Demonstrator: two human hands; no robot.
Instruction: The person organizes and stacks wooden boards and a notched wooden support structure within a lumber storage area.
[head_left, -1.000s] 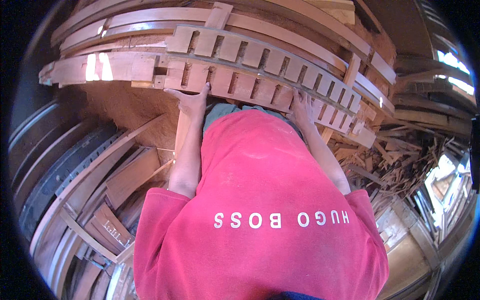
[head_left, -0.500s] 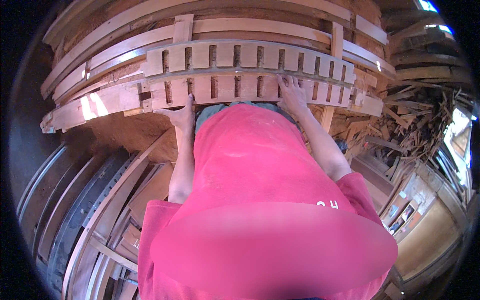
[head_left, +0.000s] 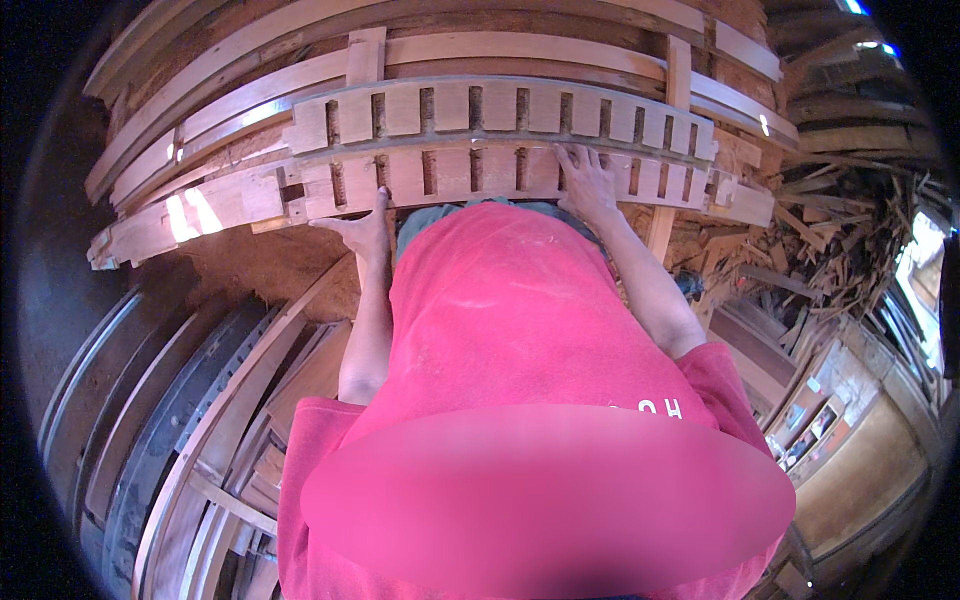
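Note:
Two pale wooden rails with a row of dark slots lie side by side across the bench, the far slotted rail (head_left: pixel 545 108) and the near slotted rail (head_left: pixel 452 175). My left hand (head_left: pixel 368 228) is at the near rail's front edge. Its thumb points up onto the slotted face and its fingers stretch leftward along the edge, spread apart. Bent over the near rail, my right hand (head_left: pixel 588 183) has its fingertips at the seam between the two rails and its palm by the front edge. The right thumb is mostly hidden.
Long wooden strips (head_left: pixel 520 48) run beyond the rails, crossed by short battens (head_left: pixel 366 56). A board (head_left: pixel 225 205) extends at the left. Scrap wood (head_left: pixel 850 235) is piled at the right. Long dark beams (head_left: pixel 180 390) lean at the lower left.
The view has shifted slightly, and both slotted rails appear a little further right. Both hands keep nearly the same places on the near rail.

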